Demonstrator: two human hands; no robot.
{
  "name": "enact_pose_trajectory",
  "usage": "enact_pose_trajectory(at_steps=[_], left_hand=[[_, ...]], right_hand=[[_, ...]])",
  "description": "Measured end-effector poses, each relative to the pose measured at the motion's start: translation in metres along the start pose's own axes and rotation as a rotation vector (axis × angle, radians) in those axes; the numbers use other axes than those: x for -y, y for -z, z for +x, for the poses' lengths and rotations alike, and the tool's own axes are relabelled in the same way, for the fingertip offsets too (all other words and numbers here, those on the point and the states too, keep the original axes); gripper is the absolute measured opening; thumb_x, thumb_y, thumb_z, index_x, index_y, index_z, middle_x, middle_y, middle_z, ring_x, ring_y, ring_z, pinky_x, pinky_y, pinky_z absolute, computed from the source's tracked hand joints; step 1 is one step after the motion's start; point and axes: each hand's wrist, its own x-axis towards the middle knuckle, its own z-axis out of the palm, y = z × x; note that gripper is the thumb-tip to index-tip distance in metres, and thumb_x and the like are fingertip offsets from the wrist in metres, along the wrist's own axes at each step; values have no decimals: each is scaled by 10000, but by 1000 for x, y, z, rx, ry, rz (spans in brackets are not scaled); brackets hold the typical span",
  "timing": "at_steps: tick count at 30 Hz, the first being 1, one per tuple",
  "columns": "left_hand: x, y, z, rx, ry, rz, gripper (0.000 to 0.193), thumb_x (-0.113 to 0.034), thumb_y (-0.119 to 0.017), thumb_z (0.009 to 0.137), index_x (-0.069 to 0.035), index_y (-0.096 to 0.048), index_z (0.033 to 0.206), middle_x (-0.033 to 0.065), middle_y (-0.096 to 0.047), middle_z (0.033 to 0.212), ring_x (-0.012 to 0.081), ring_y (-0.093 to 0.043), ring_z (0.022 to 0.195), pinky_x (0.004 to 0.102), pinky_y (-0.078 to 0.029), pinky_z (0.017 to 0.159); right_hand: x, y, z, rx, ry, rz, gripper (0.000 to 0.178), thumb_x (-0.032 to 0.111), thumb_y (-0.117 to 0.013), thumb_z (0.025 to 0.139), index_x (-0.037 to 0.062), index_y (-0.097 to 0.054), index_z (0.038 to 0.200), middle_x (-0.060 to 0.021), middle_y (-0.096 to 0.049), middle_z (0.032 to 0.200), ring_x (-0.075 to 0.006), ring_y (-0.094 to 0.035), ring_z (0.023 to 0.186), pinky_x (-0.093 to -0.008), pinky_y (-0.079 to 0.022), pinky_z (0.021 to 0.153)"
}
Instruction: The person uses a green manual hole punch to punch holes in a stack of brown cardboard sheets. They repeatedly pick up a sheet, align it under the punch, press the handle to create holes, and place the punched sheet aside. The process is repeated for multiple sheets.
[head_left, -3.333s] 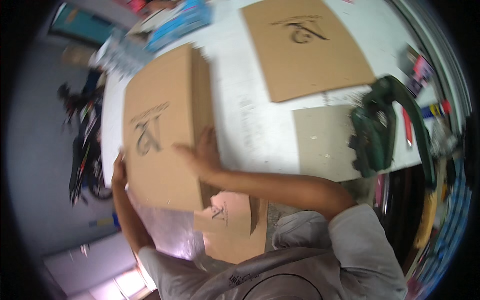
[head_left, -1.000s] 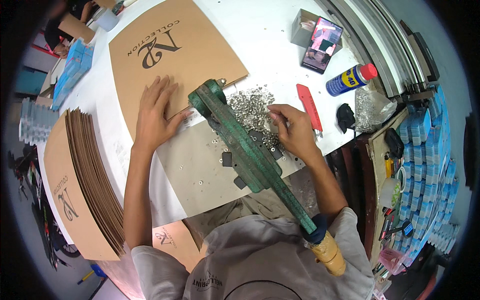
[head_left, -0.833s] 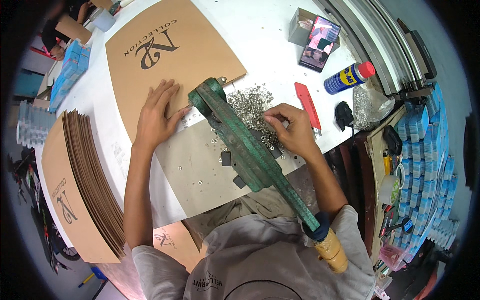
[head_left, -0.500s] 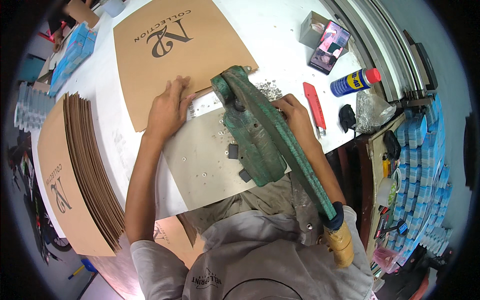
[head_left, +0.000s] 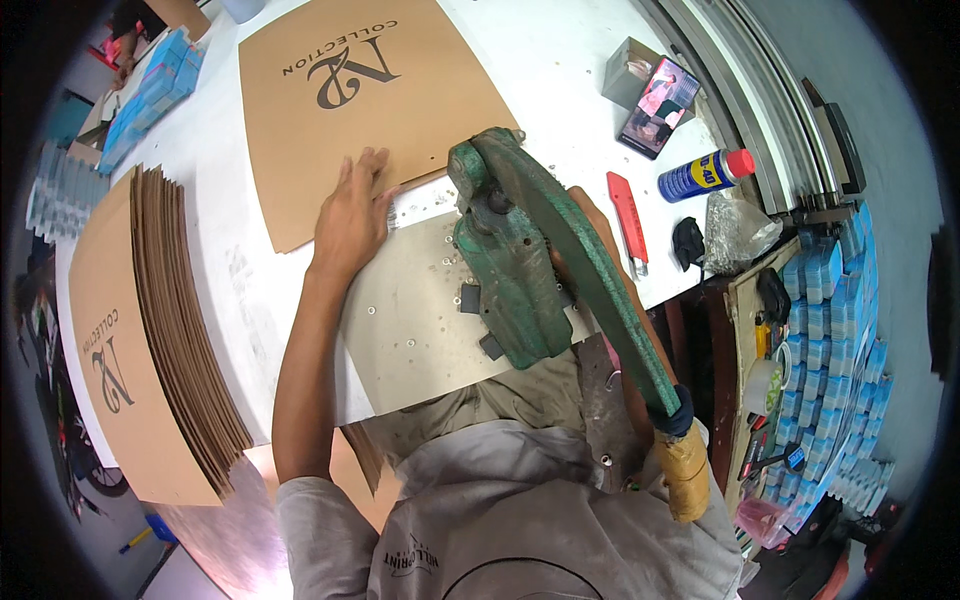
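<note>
My left hand (head_left: 350,215) lies flat, fingers apart, on the near edge of a brown cardboard sheet (head_left: 350,90) with a dark printed logo, just left of a green lever press (head_left: 510,270). The sheet's corner reaches the press head. The press stands on a grey metal plate (head_left: 410,330) strewn with small silver eyelets. Its long lever runs toward me and ends in a tan taped handle (head_left: 685,470). My right hand (head_left: 592,212) is behind the press head, mostly hidden by the lever, so its fingers do not show.
A thick stack of the same cardboard sheets (head_left: 150,330) leans at the left. Right of the press lie a red box cutter (head_left: 627,205), a blue spray can (head_left: 705,175), a clear plastic bag (head_left: 735,225) and a small box (head_left: 650,90). Blue packets (head_left: 830,320) fill the right side.
My right hand has left the eyelet pile and gone in behind the press head. The left hand stays on the sheet, whose corner now sits at the press. Earlier I was handling the stacked cardboard.
</note>
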Motion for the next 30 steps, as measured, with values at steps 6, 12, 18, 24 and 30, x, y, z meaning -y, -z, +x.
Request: enact_pose_trajectory(at_steps=[6, 12, 18, 24, 30], left_hand=[[-3, -1, 2, -19, -38, 45, 351, -102, -629, 1003, 7, -464, 1294, 177, -659, 1344, 376, -583, 1321, 512, -411, 1195], [4, -4, -4, -94, -68, -2, 339, -45, -598, 1004, 5, -443, 1300, 173, -631, 1386, 376, -587, 1318, 506, -419, 1193], [4, -5, -3, -97, -72, 5, 355, 70, -600, 886, -56, -542, 1212, 150, -597, 1445, 375, -594, 1309, 487, -446, 1179], [4, -2, -6, -86, -163, 167, 457, 74, -613, 803, -145, -663, 1201, 101, -584, 1484, 326, -587, 1334, 447, -468, 1166], [-5, -2, -8, -18, -150, 260, 441, 6, -626, 838, -163, -714, 1236, 92, -586, 1488, 329, -551, 1370, 454, -445, 1177]], right_hand=[[-6, 0, -1, -101, 143, 1, 74, 42, -703, 914, 12, -690, 981, -184, -652, 927, -374, -664, 778, -456, -525, 709], [-12, -6, -7, -67, 96, 143, 106, 52, -709, 917, -11, -709, 1002, -195, -717, 922, -284, -711, 802, -374, -542, 719], [-61, -22, -20, -2, -24, 210, 264, 124, -646, 1010, -13, -651, 1237, -152, -699, 1165, -249, -679, 1065, -371, -517, 941], [-40, -17, -6, 111, -200, 556, 259, 60, -729, 945, 7, -684, 1194, -46, -710, 1139, -154, -657, 1023, -296, -511, 929], [-44, -31, 1, 96, -108, 426, 218, 59, -775, 907, 2, -724, 1111, -21, -708, 1101, -121, -644, 981, -271, -533, 834]])
